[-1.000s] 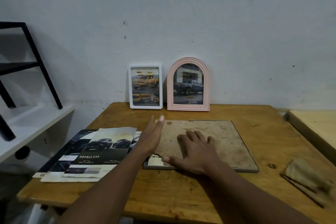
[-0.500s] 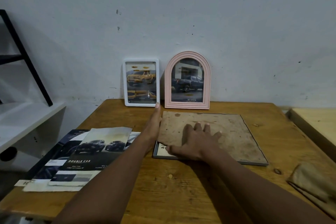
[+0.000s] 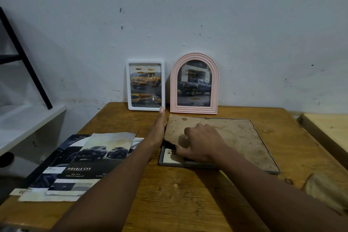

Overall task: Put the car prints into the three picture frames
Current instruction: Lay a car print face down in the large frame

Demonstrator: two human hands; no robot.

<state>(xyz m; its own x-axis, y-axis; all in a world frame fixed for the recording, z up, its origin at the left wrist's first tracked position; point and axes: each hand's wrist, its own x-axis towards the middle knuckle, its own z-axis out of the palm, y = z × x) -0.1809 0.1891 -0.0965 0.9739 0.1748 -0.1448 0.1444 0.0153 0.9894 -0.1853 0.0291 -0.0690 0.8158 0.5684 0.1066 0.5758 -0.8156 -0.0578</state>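
While your left hand (image 3: pixel 158 131) lies flat, fingers straight, along 9 o'clock edge of grey frame (image 3: pixel 188 165), right hand (image 3: pixel 201 143) pinches backing board (image 3: pixel 237 137) at 7 o'clock corner; car print (image 3: pixel 169 157) peeks beneath.

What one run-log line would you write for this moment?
left hand: straight along backing board edge | right hand: fingers bent on board | grey frame: face-down, print inside | white frame, pink frame: filled, at wall

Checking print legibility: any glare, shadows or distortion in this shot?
Head view: dim light; orange oval glare spots on the glass of the white rectangular frame and the pink arched frame; the right hand casts a shadow on the brown backing board; the picture's edges look wide-angle stretched.
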